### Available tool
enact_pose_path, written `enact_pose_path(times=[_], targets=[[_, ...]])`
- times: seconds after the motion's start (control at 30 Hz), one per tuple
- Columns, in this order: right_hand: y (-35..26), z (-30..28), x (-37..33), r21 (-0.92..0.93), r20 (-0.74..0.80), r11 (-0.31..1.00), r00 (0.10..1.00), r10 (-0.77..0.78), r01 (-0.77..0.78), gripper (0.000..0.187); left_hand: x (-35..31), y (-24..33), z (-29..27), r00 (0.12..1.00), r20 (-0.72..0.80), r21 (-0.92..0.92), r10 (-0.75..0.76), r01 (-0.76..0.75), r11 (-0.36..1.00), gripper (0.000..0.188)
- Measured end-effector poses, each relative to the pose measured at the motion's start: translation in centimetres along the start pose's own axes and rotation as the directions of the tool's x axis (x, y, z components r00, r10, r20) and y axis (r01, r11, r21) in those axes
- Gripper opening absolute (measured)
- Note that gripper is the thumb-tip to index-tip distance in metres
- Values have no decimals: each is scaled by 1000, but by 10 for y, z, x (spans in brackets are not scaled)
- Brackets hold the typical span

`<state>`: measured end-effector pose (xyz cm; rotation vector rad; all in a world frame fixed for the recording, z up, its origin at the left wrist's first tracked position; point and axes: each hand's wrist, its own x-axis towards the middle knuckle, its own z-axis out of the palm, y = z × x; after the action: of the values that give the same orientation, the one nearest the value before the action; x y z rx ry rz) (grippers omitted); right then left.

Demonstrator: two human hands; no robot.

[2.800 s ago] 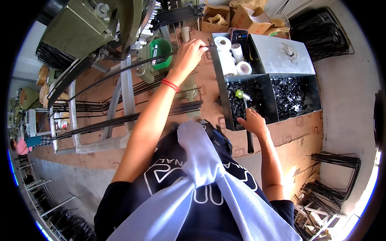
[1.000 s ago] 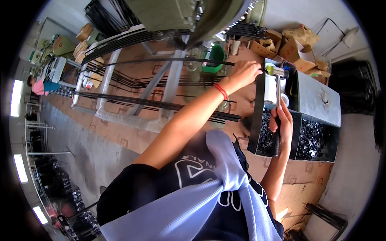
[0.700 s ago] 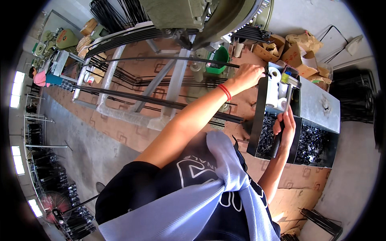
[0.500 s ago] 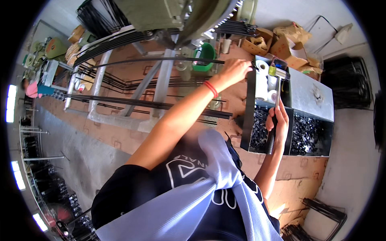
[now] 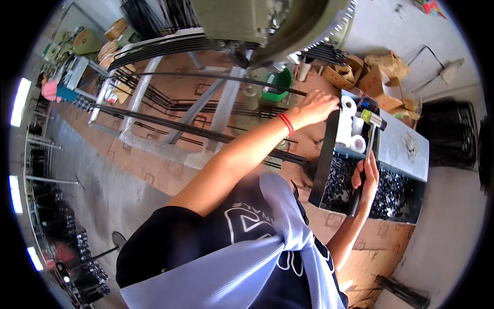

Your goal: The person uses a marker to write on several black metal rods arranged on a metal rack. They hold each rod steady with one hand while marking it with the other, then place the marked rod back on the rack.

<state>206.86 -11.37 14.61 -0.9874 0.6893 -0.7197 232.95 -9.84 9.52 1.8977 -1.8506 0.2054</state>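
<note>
My left hand (image 5: 316, 108), with a red band on the wrist, is closed around the right end of a long, thin black rod (image 5: 247, 80). The rod stretches left across a metal frame (image 5: 226, 100). My right hand (image 5: 368, 177) grips a hammer (image 5: 372, 135) by its dark handle. Its shaft is silvery, and its head has a yellow-green face at one end and metal at the other. The head stands upward over a sheet-metal parts box (image 5: 321, 175), beside several white rolls (image 5: 357, 143). Fingertips of the left hand are partly hidden.
Small black parts (image 5: 393, 195) fill the box's near compartments. Overhead, a green machine with a large wheel (image 5: 303, 38) hangs over the frame. Behind the rod are a green bucket (image 5: 278, 85) and cardboard boxes (image 5: 381, 87). A person in pink (image 5: 50, 89) is far left.
The view has shifted, so the bench, box and both hands sit farther right and lower. Both hands keep their hold on the rod and the hammer.
</note>
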Motion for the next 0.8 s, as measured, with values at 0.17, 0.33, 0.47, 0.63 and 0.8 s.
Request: enact_pose_path(times=[0.17,0.33,0.47,0.63,0.8], targets=[[1,9,-5,51,67,998,998,19,-22,43,-1,1,-2,995,85,3,-43,42,999,25],[16,28,4,-230,-100,971,991,-92,67,37,-24,-10,-20,983,-176,-48,48,-57,997,12],[3,32,-5,-7,12,996,996,90,-90,27,-22,-16,-25,999,9,12,-46,46,999,8],[16,36,-2,-145,-71,989,997,-1,-9,25,-22,-16,-20,999,-37,-6,-11,10,1000,7],[8,34,-8,52,-96,998,995,-14,19,16,-22,-12,-25,999,-48,-14,6,-6,1000,7]])
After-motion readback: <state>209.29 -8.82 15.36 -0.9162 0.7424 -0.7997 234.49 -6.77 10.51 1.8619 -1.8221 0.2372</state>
